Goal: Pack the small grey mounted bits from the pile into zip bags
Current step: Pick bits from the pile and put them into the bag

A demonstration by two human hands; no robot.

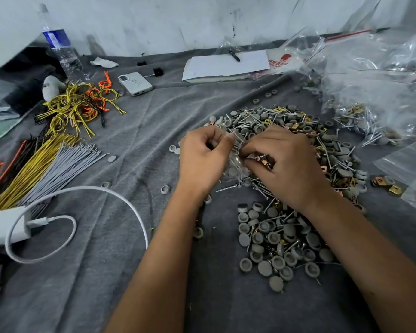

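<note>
Head view: far left, cable ties (41,164) and a charger cable (82,195) lie on the grey cloth (135,131), well apart from the work, likely parked out of the way. Left hand (202,157) curls and pinches the edge of a small clear zip bag (235,162), probably keeping its mouth open. Right hand (286,164), fingers bent, grips the bag's other side with screws and brass clips against it. Pile of grey bits (298,131) sits just behind and right of the hands, in easy reach; filled bags (370,92) far right.
</note>
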